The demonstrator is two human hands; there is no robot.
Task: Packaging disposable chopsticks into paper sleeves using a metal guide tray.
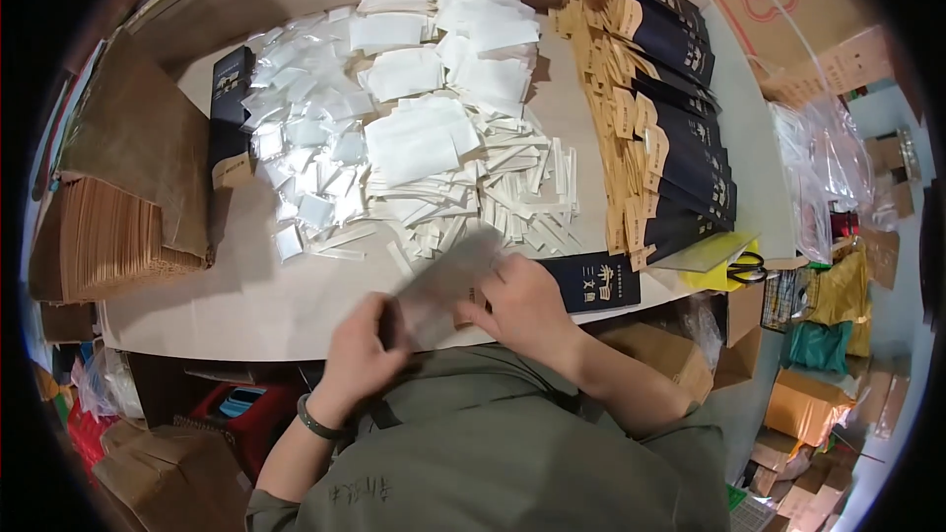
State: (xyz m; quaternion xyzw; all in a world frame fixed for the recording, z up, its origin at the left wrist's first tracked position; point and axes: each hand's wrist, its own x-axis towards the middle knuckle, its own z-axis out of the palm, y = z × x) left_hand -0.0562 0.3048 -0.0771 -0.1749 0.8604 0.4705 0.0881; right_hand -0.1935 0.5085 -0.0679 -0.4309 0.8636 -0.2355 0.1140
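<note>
A flat, greyish, oblong packet point(451, 281), smeared by motion, is held slantwise above the front edge of the table. My left hand point(363, 350) is closed on its lower left end, thumb toward me. At its right side, my right hand point(532, 313) has its fingers bent over the packet's edge and its thumb against the face. A small brown patch shows by that thumb; what it belongs to is unclear. Partly under my right hand lies a dark blue printed sleeve point(601, 282). Beyond the packet are heaped narrow white paper strips point(522, 163).
White sachets point(424, 133) and clear small packets point(305, 128) are piled mid-table. Dark sleeves with kraft ends point(680, 138) stack along the right. A cardboard box of brown sheets point(128, 227) stands left. Black scissors point(746, 267) lie by a yellow sheet at the right edge.
</note>
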